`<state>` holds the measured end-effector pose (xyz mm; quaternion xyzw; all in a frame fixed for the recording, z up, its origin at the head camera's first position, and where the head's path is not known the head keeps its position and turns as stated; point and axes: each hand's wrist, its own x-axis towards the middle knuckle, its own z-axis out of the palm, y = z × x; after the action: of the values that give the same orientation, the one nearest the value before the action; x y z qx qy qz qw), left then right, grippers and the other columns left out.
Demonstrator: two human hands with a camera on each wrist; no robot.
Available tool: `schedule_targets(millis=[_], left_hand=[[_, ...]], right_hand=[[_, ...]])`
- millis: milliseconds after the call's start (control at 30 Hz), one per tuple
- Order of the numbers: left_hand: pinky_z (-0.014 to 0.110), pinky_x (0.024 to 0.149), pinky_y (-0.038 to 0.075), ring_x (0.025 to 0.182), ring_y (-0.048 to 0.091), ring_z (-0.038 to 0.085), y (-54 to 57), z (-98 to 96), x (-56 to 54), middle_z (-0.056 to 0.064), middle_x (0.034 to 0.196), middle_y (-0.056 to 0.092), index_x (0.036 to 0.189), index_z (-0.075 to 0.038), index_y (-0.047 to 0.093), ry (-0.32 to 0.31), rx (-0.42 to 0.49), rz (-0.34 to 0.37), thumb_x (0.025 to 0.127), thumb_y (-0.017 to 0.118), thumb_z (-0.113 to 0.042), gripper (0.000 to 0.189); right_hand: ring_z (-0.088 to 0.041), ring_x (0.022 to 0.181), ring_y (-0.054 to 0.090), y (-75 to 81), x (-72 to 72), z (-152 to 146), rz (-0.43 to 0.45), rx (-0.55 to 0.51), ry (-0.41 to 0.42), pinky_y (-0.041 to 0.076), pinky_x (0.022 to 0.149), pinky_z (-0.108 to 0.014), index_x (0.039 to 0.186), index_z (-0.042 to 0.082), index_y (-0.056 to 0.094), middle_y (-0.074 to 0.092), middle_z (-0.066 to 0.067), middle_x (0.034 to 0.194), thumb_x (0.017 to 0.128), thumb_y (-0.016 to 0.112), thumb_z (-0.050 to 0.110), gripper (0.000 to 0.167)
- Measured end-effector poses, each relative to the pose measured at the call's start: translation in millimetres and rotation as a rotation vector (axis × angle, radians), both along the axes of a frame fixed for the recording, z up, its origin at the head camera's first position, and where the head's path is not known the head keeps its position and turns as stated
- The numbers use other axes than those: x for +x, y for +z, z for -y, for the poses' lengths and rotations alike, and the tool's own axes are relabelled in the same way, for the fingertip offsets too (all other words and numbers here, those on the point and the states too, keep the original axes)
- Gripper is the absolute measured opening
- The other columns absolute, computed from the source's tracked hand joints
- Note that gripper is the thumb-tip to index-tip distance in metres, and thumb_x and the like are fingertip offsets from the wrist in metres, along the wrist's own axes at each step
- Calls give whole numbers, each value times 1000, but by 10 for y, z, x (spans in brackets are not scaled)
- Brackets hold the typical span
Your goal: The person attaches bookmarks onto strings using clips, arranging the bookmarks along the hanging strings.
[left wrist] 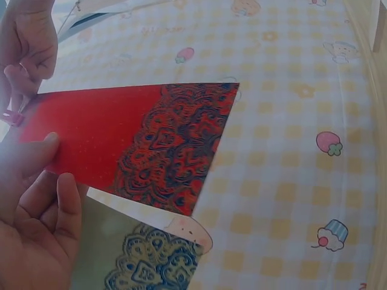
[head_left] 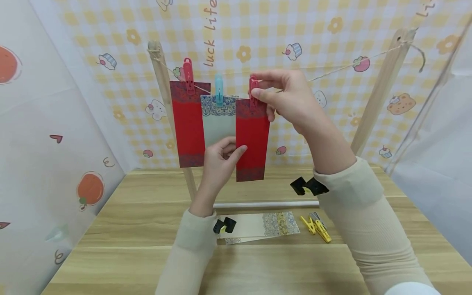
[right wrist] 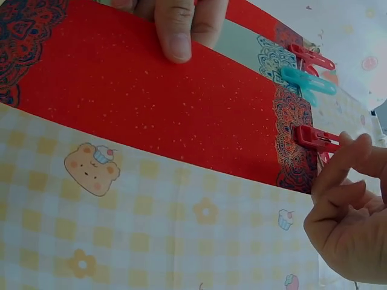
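My left hand (head_left: 218, 163) pinches the left edge of a red patterned card (head_left: 252, 141), with the thumb in front and the fingers behind. The card hangs from a string (head_left: 333, 73), and a red clothespin (head_left: 253, 103) sits over its top edge. My right hand (head_left: 293, 96) holds that clothespin by its upper end, between thumb and fingers. The right wrist view shows the clothespin (right wrist: 311, 138) on the card's dark patterned border. To the left hang a pale green card (head_left: 220, 123) under a light-blue clothespin (head_left: 219, 91) and another red card (head_left: 188, 127) under a red clothespin (head_left: 189, 78).
Wooden posts (head_left: 383, 90) carry the string at both sides, and a white bar (head_left: 265, 204) runs low between them. Pale patterned cards (head_left: 247, 224) lie on the wooden table (head_left: 258, 266). Yellow clothespins (head_left: 323, 232) and a grey one (head_left: 318, 218) lie to their right.
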<state>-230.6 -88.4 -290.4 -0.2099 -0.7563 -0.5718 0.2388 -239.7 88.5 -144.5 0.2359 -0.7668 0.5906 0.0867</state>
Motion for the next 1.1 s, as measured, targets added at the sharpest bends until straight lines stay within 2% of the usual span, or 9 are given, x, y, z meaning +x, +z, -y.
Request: schedule_targets(millis=[100,233,333,467,533,667,900,1100], left_hand=[[18,69,52,80,71,29,-39,40,38,19,98,76,112,3,70,25,-22,43,91,72,-13,26],[18,70,54,81,72,32,-123,111,93,19,98,76,112,3,70,30,-49,31,92,71,-10,24],[18,69,55,81,74,30,-181,173,133,18,96,76,107,3,72,17,-55,4,92,70,-6,18],[17,70,56,83,75,26,-234,246,201,15,97,77,105,1,73,31,-68,15,91,70,-7,16],[16,70,55,84,75,25,-256,270,244,13,97,77,105,-1,73,45,-85,42,92,71,-9,16],[18,68,55,86,74,25,-325,293,332,12,98,77,107,-2,72,39,-114,99,93,70,-10,17],[19,69,56,90,74,23,-507,293,474,10,100,77,109,-4,72,24,-162,209,95,66,-9,16],[21,69,55,97,72,23,-633,273,572,7,101,77,107,-6,73,62,-165,273,93,68,-8,15]], right_hand=[[-16,44,56,-1,39,-41,-16,-3,-7,43,50,-24,132,10,64,68,-10,113,95,64,10,37],[-17,48,61,-4,99,-112,-48,-44,-12,47,55,-26,131,10,64,69,-10,121,95,65,11,36],[-18,49,61,-31,130,-174,-77,-147,41,51,56,-26,127,6,66,71,-10,117,94,66,8,33],[-20,50,61,-129,159,-279,-123,-286,142,53,55,-25,116,4,71,74,-8,108,93,65,3,23],[-21,50,60,-204,173,-327,-142,-322,169,54,55,-25,112,4,72,75,-7,105,94,64,2,20],[-21,50,60,-380,218,-414,-150,-316,166,54,56,-26,110,5,73,75,-7,103,95,62,1,19],[-19,53,63,-772,343,-685,-58,-271,153,54,59,-25,112,4,72,76,-3,97,96,60,0,20],[-17,58,65,-1125,388,-964,-4,-266,135,55,62,-25,113,2,71,76,-2,95,97,58,-2,21]])
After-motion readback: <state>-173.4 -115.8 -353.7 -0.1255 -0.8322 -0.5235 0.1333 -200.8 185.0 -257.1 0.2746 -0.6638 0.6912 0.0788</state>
